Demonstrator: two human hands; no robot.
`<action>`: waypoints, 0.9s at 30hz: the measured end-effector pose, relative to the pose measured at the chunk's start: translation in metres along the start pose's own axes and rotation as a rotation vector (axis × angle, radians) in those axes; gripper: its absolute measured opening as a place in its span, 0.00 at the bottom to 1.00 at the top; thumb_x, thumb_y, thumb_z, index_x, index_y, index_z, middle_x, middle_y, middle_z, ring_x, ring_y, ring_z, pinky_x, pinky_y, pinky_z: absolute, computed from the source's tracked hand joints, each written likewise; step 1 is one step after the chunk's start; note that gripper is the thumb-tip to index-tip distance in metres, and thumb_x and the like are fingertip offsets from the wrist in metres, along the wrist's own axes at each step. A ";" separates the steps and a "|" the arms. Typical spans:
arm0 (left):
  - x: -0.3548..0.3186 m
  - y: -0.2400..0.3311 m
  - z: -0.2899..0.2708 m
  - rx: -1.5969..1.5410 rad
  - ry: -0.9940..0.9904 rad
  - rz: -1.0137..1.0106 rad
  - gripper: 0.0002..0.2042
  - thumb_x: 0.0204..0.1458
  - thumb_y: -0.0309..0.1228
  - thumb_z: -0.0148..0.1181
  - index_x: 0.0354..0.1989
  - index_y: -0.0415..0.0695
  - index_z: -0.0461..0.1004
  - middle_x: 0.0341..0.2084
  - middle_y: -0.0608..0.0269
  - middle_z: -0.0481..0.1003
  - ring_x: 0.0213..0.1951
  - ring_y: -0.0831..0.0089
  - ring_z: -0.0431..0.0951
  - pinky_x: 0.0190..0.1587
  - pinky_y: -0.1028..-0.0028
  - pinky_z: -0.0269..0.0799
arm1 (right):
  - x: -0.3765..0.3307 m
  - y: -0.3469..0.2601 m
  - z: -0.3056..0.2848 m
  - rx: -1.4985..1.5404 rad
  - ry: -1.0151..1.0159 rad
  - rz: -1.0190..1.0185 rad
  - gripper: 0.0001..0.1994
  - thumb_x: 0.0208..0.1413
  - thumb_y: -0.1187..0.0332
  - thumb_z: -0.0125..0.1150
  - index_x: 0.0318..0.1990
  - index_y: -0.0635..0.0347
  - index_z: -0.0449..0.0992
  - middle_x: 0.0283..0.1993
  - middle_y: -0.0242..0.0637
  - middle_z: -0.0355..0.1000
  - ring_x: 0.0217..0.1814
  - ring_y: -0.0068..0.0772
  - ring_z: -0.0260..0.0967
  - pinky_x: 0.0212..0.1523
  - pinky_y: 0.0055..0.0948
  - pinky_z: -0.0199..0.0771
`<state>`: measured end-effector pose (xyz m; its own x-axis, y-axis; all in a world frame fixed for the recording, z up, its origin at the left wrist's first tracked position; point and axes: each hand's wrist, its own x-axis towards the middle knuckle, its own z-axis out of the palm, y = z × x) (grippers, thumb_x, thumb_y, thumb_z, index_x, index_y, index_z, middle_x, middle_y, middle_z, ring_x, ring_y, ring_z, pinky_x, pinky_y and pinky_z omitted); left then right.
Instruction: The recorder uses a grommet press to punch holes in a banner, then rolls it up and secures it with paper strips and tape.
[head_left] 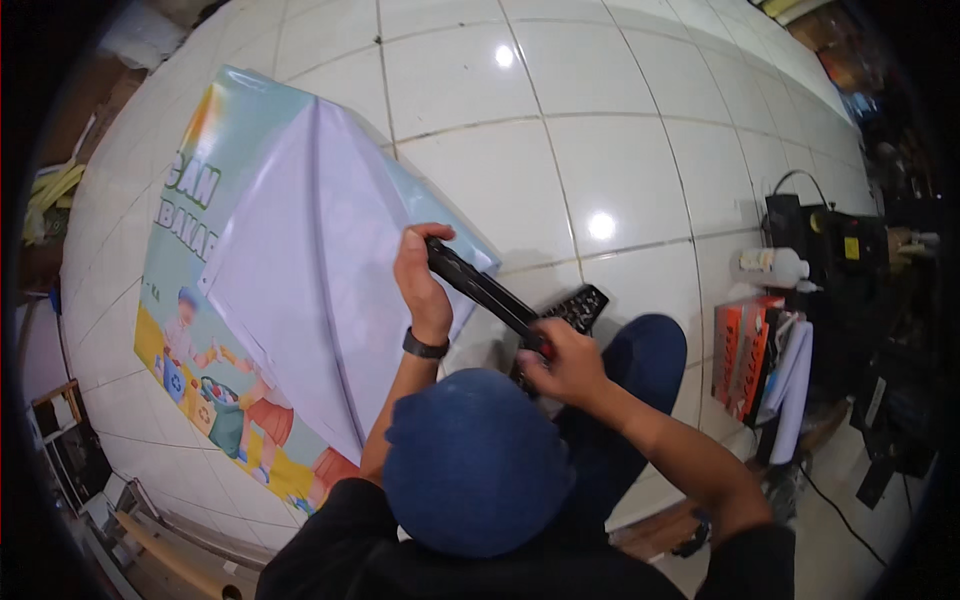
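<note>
While my left fingers point(410, 255) curl around the upper end of a long black tool point(485, 290), my right fingers point(566, 348) are closed on its lower end, where a bit of red shows beside them. The tool slants across the centre of the frame, from upper left to lower right, held above the floor point(620, 170). What kind of tool it is, I cannot tell.

I wear a dark watch point(427, 346) on my left wrist. To the left of centre lies a printed banner point(185, 260), partly folded over, so that its white back point(285, 230) faces up with a long crease down it. On the printed side, toward the lower left, cartoon figures stand near bins and a sack. My left forearm crosses in front of the banner's right part.

Just beyond my right fingers is a black-and-white patterned thing point(580, 302), partly hidden, whose kind I cannot make out. My blue-clad knees point(475, 460) fill the lower centre.

At the right of the frame a white bottle point(772, 265) sits near a black machine point(850, 245). Below the bottle are a red-orange box point(735, 345) and, beside it, a white roll point(795, 385).
</note>
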<state>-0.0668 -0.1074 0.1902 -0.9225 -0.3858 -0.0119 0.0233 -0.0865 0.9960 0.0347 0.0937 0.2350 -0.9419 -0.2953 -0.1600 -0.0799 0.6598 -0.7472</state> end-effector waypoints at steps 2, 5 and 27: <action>0.001 -0.006 0.002 -0.030 -0.029 0.123 0.25 0.67 0.44 0.33 0.35 0.37 0.75 0.32 0.59 0.77 0.38 0.72 0.73 0.45 0.73 0.66 | 0.007 0.009 0.010 -0.066 0.099 -0.090 0.20 0.49 0.59 0.67 0.45 0.62 0.73 0.30 0.40 0.72 0.28 0.38 0.75 0.31 0.33 0.77; 0.001 -0.014 -0.009 -0.085 -0.096 0.078 0.25 0.68 0.45 0.33 0.39 0.35 0.74 0.37 0.58 0.77 0.42 0.70 0.73 0.50 0.72 0.65 | 0.010 0.010 0.012 -0.018 0.064 -0.066 0.22 0.51 0.59 0.66 0.49 0.62 0.71 0.29 0.40 0.72 0.26 0.38 0.74 0.28 0.34 0.75; -0.003 -0.106 -0.340 1.149 0.952 0.029 0.21 0.51 0.33 0.64 0.50 0.30 0.72 0.46 0.42 0.75 0.51 0.50 0.72 0.58 0.59 0.66 | -0.089 -0.010 -0.151 -0.705 0.501 0.255 0.09 0.58 0.63 0.61 0.38 0.59 0.75 0.31 0.41 0.75 0.33 0.44 0.75 0.35 0.37 0.72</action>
<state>0.0647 -0.4089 0.0542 -0.3258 -0.8531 0.4076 -0.6891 0.5094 0.5154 0.0704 0.2183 0.3541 -0.9771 0.1450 0.1559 0.1248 0.9833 -0.1322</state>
